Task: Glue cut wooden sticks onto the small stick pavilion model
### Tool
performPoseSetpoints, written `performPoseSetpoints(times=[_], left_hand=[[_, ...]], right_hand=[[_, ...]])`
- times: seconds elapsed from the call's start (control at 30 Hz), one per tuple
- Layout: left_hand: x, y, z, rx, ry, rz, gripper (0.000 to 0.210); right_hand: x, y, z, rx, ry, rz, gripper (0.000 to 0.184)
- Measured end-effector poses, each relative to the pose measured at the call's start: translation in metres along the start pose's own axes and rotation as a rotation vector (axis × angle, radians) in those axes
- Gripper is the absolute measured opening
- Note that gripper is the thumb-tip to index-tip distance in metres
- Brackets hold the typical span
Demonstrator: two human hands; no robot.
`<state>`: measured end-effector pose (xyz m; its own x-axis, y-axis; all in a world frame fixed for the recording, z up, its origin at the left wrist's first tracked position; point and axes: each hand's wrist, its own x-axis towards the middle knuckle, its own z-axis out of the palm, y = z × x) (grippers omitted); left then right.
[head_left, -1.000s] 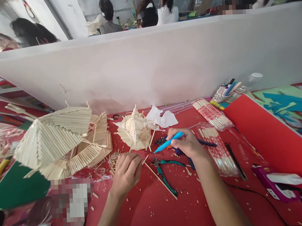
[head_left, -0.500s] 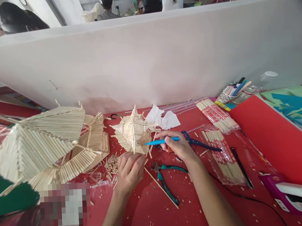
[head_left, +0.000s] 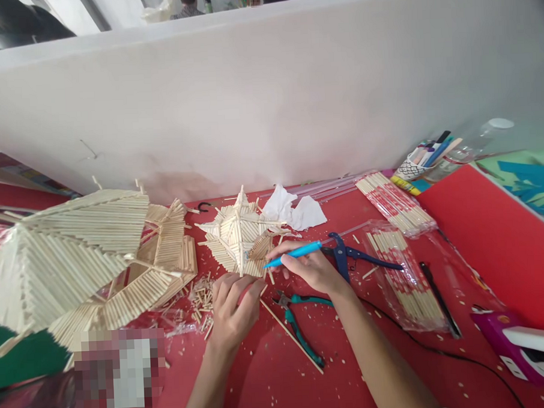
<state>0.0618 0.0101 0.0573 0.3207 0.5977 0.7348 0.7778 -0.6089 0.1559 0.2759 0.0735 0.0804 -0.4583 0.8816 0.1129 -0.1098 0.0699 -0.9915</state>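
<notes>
Red table [head_left: 271,393] is running under everything, white partition [head_left: 259,114] is rising behind the small stick model [head_left: 237,232]. Using that model as reference. It is sitting upright on the table, peak pointing up. Right hand [head_left: 308,268] is sitting just right of it and pinching a blue pen [head_left: 301,251], grip narrow, tip pointing at the model's front right edge; can't tell if it's touching. Left hand [head_left: 235,305] is resting at the model's front edge, fingers curled in; can't tell if they're holding anything, as the fingers are hiding it.

Progress: the model is looking mostly built, faces mainly covered in laid sticks. Front right face is showing a darker patch, gap or recess unclear. Stick ends are poking out unevenly around its rim, so edges are looking untrimmed. Larger stick model [head_left: 84,236] is standing left of the small one, also looking well advanced.

Supplies: a loose stick [head_left: 291,336] and teal-handled pliers [head_left: 300,339] are lying in front and to the right of the small model; stick offcuts [head_left: 201,297] are piling up front left. Dark blue tool [head_left: 341,258], probably a glue gun, and bagged sticks [head_left: 406,282] are lying farther right; crumpled white paper [head_left: 306,213] is lying just right, toward the back.
</notes>
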Motion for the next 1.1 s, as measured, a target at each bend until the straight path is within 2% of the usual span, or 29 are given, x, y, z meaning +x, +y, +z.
performPoseSetpoints(times=[0.1,0.17,0.3,0.87,1.1], left_hand=[[0.001,0.001,0.0,0.004,0.008,-0.004,0.025],[0.001,0.002,0.0,0.008,0.016,-0.004,0.025],[0.001,0.001,0.001,0.004,0.021,0.002,0.025],[-0.002,0.001,0.002,0.008,0.026,0.004,0.027],[-0.002,0.001,0.002,-0.005,0.027,-0.005,0.025]], right_hand=[[-0.001,0.0,-0.002,-0.082,-0.068,-0.042,0.021],[-0.001,-0.001,-0.002,-0.15,-0.042,-0.06,0.012],[-0.001,-0.004,0.0,-0.212,-0.022,-0.052,0.005],[-0.001,-0.011,0.005,-0.269,-0.042,-0.106,0.002],[-0.001,-0.007,0.003,-0.242,-0.048,-0.068,0.002]])
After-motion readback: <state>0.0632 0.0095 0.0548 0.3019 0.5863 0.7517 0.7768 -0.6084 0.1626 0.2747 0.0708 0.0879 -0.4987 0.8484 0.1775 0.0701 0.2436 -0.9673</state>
